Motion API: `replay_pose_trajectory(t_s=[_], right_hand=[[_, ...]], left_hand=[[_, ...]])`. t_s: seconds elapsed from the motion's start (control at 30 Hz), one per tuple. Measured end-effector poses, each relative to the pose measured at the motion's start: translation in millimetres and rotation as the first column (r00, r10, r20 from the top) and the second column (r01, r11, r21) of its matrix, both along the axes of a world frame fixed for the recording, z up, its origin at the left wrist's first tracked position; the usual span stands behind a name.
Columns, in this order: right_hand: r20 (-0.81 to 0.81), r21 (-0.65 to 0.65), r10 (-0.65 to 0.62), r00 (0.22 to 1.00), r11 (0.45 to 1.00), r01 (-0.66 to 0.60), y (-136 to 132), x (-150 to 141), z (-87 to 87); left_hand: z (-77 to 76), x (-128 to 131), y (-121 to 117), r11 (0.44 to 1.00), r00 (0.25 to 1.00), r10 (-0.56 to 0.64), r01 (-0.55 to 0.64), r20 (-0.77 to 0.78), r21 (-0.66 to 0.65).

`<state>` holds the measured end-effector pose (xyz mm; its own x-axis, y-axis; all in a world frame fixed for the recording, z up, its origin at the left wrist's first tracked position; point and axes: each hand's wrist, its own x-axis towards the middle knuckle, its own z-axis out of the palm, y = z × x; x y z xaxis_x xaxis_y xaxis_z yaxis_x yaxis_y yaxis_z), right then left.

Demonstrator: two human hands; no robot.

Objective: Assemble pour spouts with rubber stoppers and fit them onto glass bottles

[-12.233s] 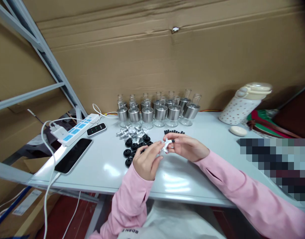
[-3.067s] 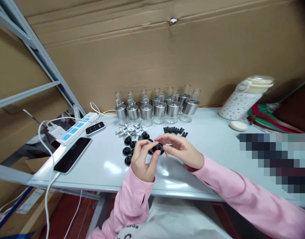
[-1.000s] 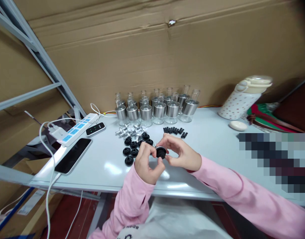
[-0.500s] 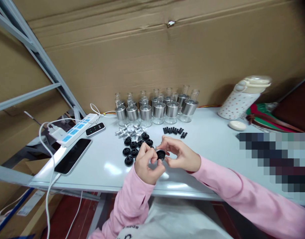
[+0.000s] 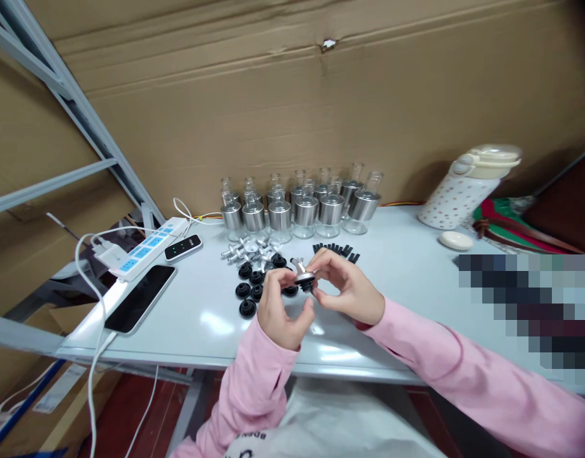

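Observation:
My left hand (image 5: 279, 310) and my right hand (image 5: 345, 287) meet above the white table (image 5: 407, 299), both pinching one small part (image 5: 303, 276): a silver metal fitting seated in a black rubber stopper. Just left of my hands lie several black rubber stoppers (image 5: 251, 287) and, behind them, a heap of silver metal fittings (image 5: 247, 250). A row of small black plastic pieces (image 5: 335, 250) lies behind my right hand. Several glass bottles with silver collars (image 5: 302, 208) stand along the back of the table.
A phone (image 5: 140, 298), a white power strip with blue sockets (image 5: 146, 247) and a small black device (image 5: 183, 247) lie at the left. A dotted thermos (image 5: 466, 187) and a white oval object (image 5: 456, 240) sit at the back right. Cardboard (image 5: 321, 108) walls the back.
Earlier my hands held a silver fitting, then a black stopper. Over the last second both hands rose slightly and turned the joined part so its silver top faces up.

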<state>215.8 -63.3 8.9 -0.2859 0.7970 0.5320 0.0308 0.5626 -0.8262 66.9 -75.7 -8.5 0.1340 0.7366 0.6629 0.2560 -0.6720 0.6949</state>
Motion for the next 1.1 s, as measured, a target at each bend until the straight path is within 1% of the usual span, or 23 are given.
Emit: replay_pose_trajectory(t_s=[0.13,0.27,0.47,0.6,0.7,0.73,0.77,0.8,0.83,0.87,0.9,0.93,0.97,1.0,1.03,1.1], right_hand=[[0.013,0.001,-0.019,1.0,1.0,0.019,0.2,1.3,0.8],[0.042,0.018,-0.027,0.999,0.999,0.026,-0.4,2.0,2.9],[0.087,0.076,-0.073,0.994,0.995,0.067,-0.2,3.7,4.8],[0.132,0.114,-0.102,0.986,0.99,0.088,-1.7,4.1,5.3],[0.167,0.134,-0.081,0.983,0.989,0.058,-1.1,8.2,11.2],[0.184,0.152,-0.093,0.979,0.986,0.065,0.5,11.8,14.7],[0.2,0.178,-0.133,0.971,0.979,0.097,3.0,16.9,18.8],[0.219,0.21,-0.207,0.953,0.964,0.162,6.6,23.7,23.0],[0.245,0.248,-0.31,0.919,0.936,0.25,11.3,32.0,26.9],[0.283,0.29,-0.424,0.86,0.893,0.345,16.9,41.5,30.1],[0.346,0.336,-0.527,0.776,0.842,0.421,23.1,51.9,32.0],[0.436,0.381,-0.581,0.687,0.811,0.444,29.5,62.5,32.4],[0.516,0.418,-0.609,0.603,0.793,0.443,35.8,72.7,31.3],[0.593,0.428,-0.601,0.537,0.799,0.422,41.5,82.1,28.6],[0.654,0.416,-0.576,0.491,0.815,0.403,46.5,90.1,24.8],[0.758,0.349,-0.492,0.429,0.861,0.371,53.6,101.5,15.5]], left_hand=[[3.2,-0.4,-0.4,0.999,0.999,-0.012,0.015,-0.051,0.052],[5.3,-2.7,0.5,0.994,0.998,-0.005,0.012,-0.068,0.107],[4.9,-3.1,1.1,0.981,0.994,-0.023,0.042,-0.103,0.188],[6.0,-2.5,-0.4,0.976,0.994,0.009,0.015,-0.108,0.215],[7.4,-2.4,-1.0,0.971,0.995,0.033,-0.009,-0.099,0.239],[7.8,-2.4,-1.0,0.969,0.995,0.036,-0.01,-0.098,0.247],[8.1,-2.5,-1.1,0.968,0.994,0.037,-0.011,-0.1,0.251],[8.3,-2.6,-1.1,0.967,0.994,0.04,-0.012,-0.104,0.255],[8.4,-2.8,-1.3,0.966,0.993,0.046,-0.017,-0.107,0.258],[8.4,-3.0,-1.5,0.965,0.992,0.056,-0.025,-0.112,0.262],[8.4,-3.1,-1.7,0.963,0.991,0.066,-0.033,-0.116,0.266],[8.2,-3.1,-2.0,0.961,0.99,0.075,-0.041,-0.116,0.273],[7.9,-3.1,-2.3,0.959,0.99,0.082,-0.047,-0.114,0.278],[7.5,-3.1,-2.6,0.959,0.99,0.086,-0.052,-0.111,0.28],[6.9,-3.0,-2.7,0.96,0.991,0.087,-0.056,-0.105,0.274],[5.7,-2.7,-2.8,0.968,0.993,0.079,-0.056,-0.087,0.245]])
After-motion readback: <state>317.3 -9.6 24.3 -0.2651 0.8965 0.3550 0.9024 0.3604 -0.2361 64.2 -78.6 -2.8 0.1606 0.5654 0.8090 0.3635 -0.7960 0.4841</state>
